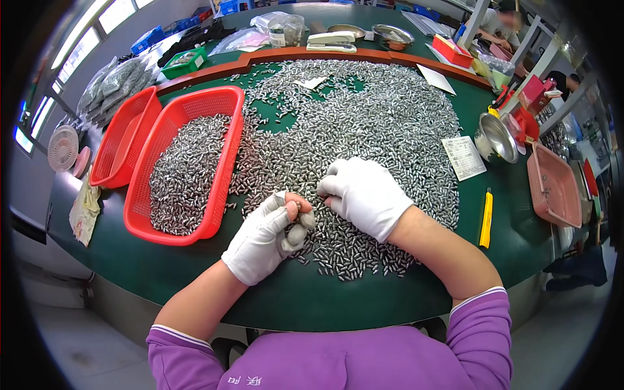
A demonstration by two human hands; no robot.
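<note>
One metal piece [298, 205] is pinched in the left hand [270, 234]; the right hand [365, 195] is apart, its hold unclear. Loose bullet-shaped pieces [403, 130] lie on the green table [286, 305], probably for easy reach.

Hundreds of small, silvery metal pieces [390, 130], slim and elongated with darker bands, lie loose at all angles in a broad, dense spread over the green surface [247, 312], thinning to bare patches toward the far left and to single scattered pieces at the near edge. More of the same fill much of a red basket [135, 208] on the left, and one piece [298, 205] is pinched in the left fingers [306, 204], its outline mostly hidden.
</note>
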